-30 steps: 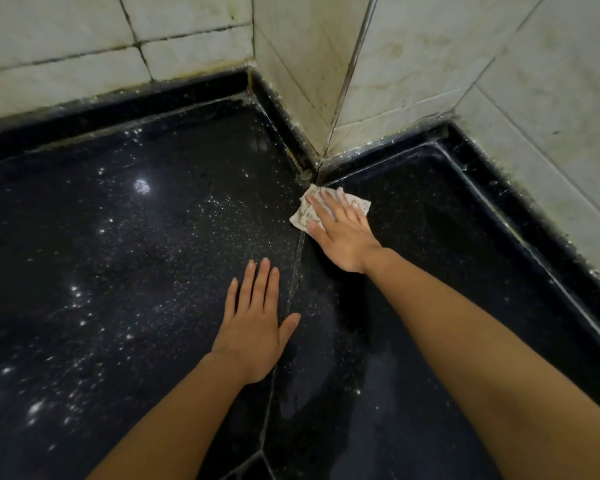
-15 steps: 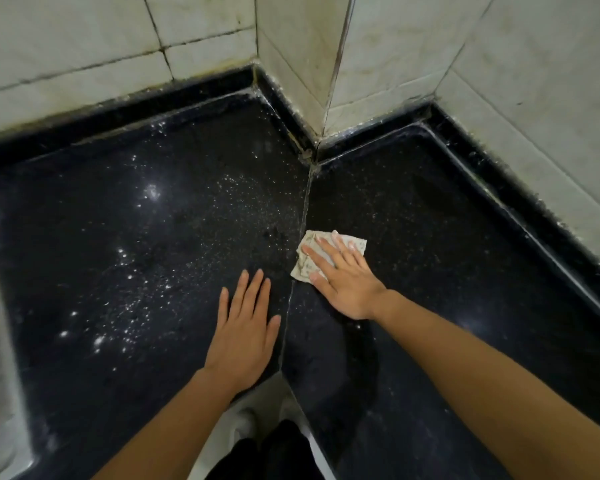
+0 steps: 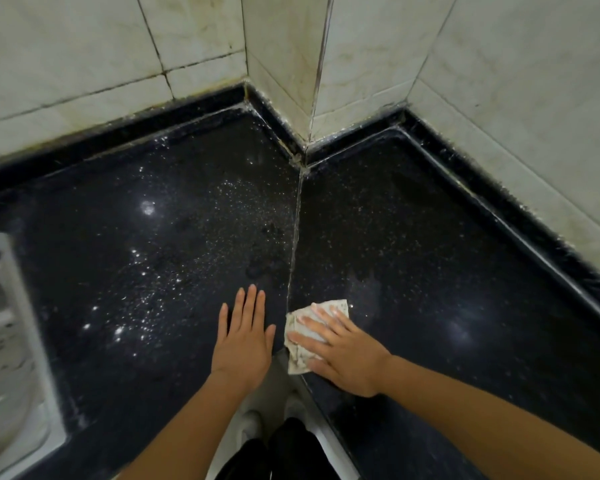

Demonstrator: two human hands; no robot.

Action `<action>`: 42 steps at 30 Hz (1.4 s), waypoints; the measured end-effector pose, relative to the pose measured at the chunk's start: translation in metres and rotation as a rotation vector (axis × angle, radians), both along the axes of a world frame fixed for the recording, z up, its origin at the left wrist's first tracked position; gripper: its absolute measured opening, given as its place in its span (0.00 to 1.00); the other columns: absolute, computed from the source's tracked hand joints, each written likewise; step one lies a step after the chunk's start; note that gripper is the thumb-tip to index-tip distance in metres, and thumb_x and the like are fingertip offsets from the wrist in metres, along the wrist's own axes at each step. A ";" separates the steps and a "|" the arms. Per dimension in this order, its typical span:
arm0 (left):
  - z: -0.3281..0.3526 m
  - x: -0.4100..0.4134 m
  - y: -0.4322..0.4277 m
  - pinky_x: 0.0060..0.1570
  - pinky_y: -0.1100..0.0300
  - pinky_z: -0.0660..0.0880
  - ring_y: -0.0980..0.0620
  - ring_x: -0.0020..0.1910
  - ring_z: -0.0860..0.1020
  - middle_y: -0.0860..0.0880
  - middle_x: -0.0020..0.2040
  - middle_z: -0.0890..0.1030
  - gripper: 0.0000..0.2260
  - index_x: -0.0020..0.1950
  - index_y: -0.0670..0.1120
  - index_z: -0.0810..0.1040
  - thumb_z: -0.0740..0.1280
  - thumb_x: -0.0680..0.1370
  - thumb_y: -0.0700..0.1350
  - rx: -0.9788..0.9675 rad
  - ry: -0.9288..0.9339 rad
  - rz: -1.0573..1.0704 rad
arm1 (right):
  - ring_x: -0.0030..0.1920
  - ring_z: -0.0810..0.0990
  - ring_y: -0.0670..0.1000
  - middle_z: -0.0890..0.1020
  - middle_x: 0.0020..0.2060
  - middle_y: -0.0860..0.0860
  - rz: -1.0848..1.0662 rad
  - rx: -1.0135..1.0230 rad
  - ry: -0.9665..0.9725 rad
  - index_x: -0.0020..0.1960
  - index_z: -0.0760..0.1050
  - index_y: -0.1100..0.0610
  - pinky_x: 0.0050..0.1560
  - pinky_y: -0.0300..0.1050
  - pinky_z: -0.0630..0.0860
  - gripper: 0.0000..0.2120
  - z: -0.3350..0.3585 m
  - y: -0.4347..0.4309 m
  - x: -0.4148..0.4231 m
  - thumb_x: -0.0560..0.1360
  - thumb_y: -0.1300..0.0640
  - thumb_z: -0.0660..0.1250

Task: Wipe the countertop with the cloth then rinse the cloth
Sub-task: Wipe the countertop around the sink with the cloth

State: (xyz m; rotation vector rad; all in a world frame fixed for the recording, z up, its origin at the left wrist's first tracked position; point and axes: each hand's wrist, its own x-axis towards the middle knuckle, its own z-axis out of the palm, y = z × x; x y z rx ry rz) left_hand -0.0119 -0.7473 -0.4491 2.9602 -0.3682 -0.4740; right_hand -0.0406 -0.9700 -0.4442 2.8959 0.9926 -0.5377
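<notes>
A small, pale folded cloth [image 3: 300, 355] lies on the black speckled countertop [image 3: 430, 271], at its inner front corner just right of the seam. My right hand [image 3: 343, 351] presses flat on the cloth with straight fingers, covering most of it. My left hand [image 3: 243, 337] rests flat on the counter left of the seam, fingers straight, holding nothing. Both forearms reach in from the bottom.
A steel sink [image 3: 4, 341] sits at the left edge. White tiled walls [image 3: 361, 57] with a jutting corner border the counter behind a raised black rim [image 3: 499, 199]. Water droplets [image 3: 146, 292] glisten on the left slab. My feet [image 3: 257, 424] show below the counter edge.
My right hand has dragged the cloth from the back corner along the seam toward the front edge. My left hand has stayed flat on the counter.
</notes>
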 end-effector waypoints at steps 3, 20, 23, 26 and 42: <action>-0.004 0.000 -0.001 0.71 0.49 0.44 0.44 0.73 0.62 0.42 0.74 0.64 0.29 0.74 0.39 0.62 0.38 0.82 0.54 0.003 0.009 0.011 | 0.77 0.52 0.56 0.60 0.76 0.50 0.023 0.004 0.002 0.78 0.51 0.45 0.72 0.59 0.51 0.26 0.001 -0.004 0.018 0.82 0.41 0.46; 0.003 -0.002 -0.006 0.72 0.50 0.32 0.51 0.73 0.30 0.49 0.75 0.30 0.27 0.75 0.46 0.31 0.34 0.80 0.56 -0.003 0.051 0.026 | 0.76 0.30 0.54 0.35 0.77 0.50 -0.922 0.012 0.237 0.78 0.35 0.45 0.74 0.55 0.34 0.27 0.022 -0.075 0.096 0.82 0.43 0.41; 0.004 -0.001 -0.005 0.73 0.50 0.33 0.52 0.72 0.29 0.49 0.75 0.31 0.26 0.75 0.46 0.31 0.39 0.82 0.54 0.000 0.070 0.018 | 0.75 0.28 0.55 0.34 0.77 0.50 -0.910 0.097 0.258 0.77 0.34 0.44 0.72 0.55 0.31 0.27 0.019 -0.047 0.065 0.82 0.43 0.41; 0.006 0.001 -0.005 0.73 0.49 0.33 0.52 0.72 0.29 0.48 0.75 0.31 0.26 0.75 0.46 0.31 0.39 0.82 0.54 0.000 0.096 0.013 | 0.74 0.28 0.54 0.34 0.77 0.50 -0.825 0.138 0.246 0.77 0.35 0.43 0.73 0.54 0.29 0.26 0.016 -0.015 0.029 0.82 0.44 0.41; 0.014 0.002 -0.005 0.72 0.48 0.33 0.49 0.75 0.34 0.47 0.76 0.33 0.26 0.76 0.45 0.33 0.40 0.82 0.54 0.000 0.116 0.011 | 0.74 0.29 0.48 0.40 0.78 0.44 -0.674 0.015 0.122 0.73 0.33 0.36 0.73 0.47 0.33 0.25 0.008 -0.044 -0.094 0.77 0.36 0.31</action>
